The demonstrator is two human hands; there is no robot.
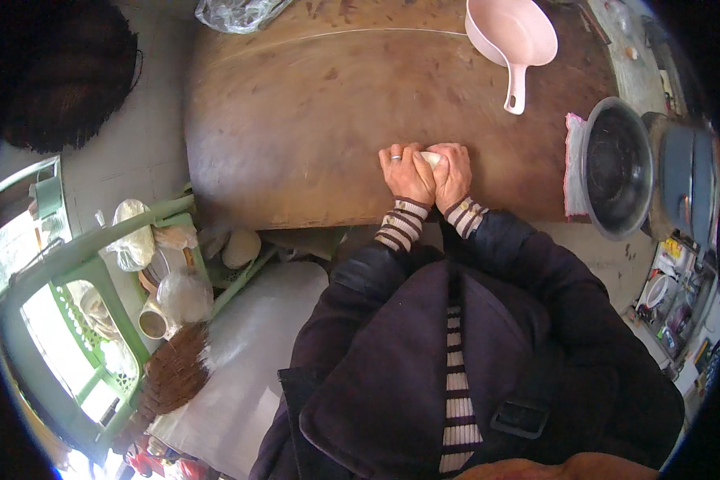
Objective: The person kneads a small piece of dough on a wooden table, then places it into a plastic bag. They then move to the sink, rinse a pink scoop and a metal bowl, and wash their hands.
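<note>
A small pale lump, which looks like dough, shows between my two hands near the front edge of the brown wooden table. My left hand, with a ring on one finger, presses against it from the left. From the right, my right hand closes around the same lump, thumbs side by side. Most of the lump is hidden under the palms and fingers. Both wrists come out of striped knit cuffs and dark sleeves.
A pink plastic ladle lies toward the back right. At the right edge a dark basin stands over a pink-edged white cloth. Clear plastic film sits at the back left. Left of the table stands a green rack with bags.
</note>
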